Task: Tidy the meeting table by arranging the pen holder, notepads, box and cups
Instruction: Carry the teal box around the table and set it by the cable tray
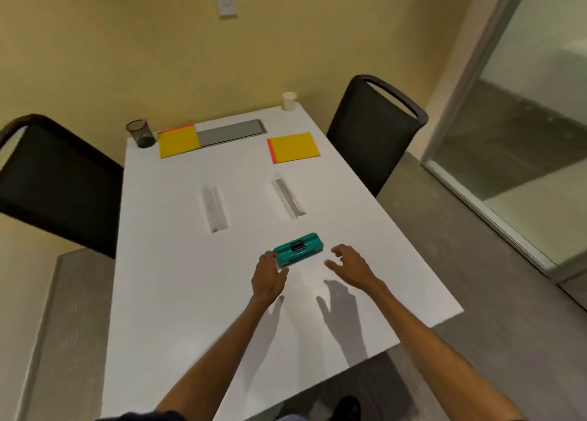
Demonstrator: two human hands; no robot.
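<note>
Yellow walls frame the white rectangular table (178,293), where my left hand (268,276) touches the near end of the teal plastic box (298,250) near mid-table; my right hand (351,265) hovers, fingers spread, empty. Pushed one-sided, the box could pivot askew.

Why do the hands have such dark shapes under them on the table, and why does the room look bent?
In the head view, light from above throws shadows of the left hand and right hand onto the white table; the wide-angle lens curves the table's edges and the door frame; the teal box and the fingers look slightly blurred.
</note>
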